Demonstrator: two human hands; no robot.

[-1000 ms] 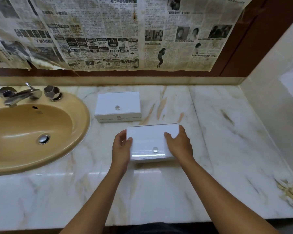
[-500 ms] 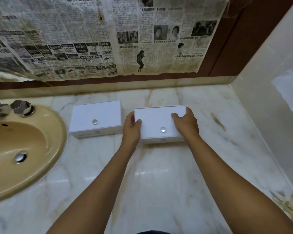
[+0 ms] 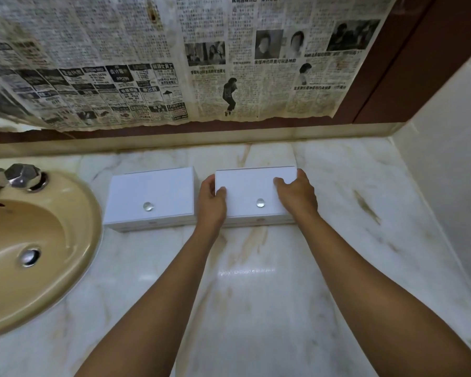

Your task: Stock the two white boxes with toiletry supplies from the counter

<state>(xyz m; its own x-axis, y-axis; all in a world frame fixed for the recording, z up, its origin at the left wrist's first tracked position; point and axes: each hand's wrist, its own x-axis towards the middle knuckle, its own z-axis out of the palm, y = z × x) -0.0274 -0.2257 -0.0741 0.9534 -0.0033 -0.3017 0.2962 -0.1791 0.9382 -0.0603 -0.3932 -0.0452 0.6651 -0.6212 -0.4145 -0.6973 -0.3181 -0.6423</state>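
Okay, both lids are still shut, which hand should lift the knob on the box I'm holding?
Right. The right hand lies closer to the knob on the right box; the left hand grips its far edge.

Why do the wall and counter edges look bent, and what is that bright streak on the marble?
Head view: the wide-angle lens bows the newspaper and backsplash lines. The streak on the counter is glare from a light overhead on polished marble. Both boxes, left and right, look flat white with detail lost. Hands, left and right, are sharp.
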